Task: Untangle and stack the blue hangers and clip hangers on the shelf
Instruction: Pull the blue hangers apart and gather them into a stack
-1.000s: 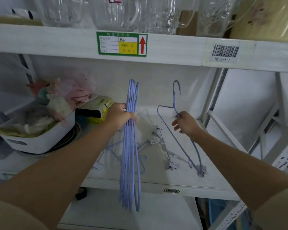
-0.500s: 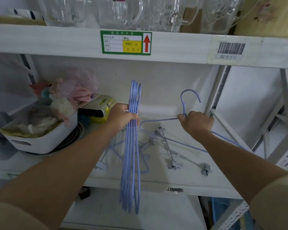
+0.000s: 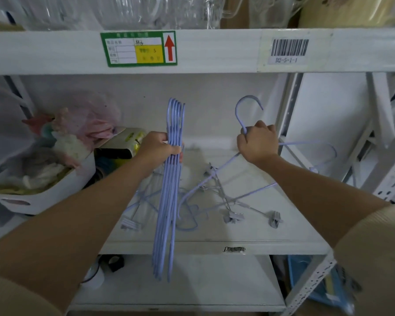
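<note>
Our left hand (image 3: 160, 148) grips an upright bundle of blue wire hangers (image 3: 169, 190) while our right hand (image 3: 258, 142) clutches one blue hanger (image 3: 246, 110) above tangled grey-clipped clip hangers (image 3: 230, 206) on the white shelf (image 3: 214, 245), a white storage bin (image 3: 43, 192) crowding the left.

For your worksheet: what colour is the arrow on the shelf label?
Red, on the green-bordered label, clearest in the head view.

Shelf (image 3: 249, 244) under clip hangers (image 3: 232, 216), bin (image 3: 55, 192)

The right hand (image 3: 258, 142) is hiding the single hanger's (image 3: 244, 110) neck; the green label's (image 3: 138, 48) small print is blurring.
</note>
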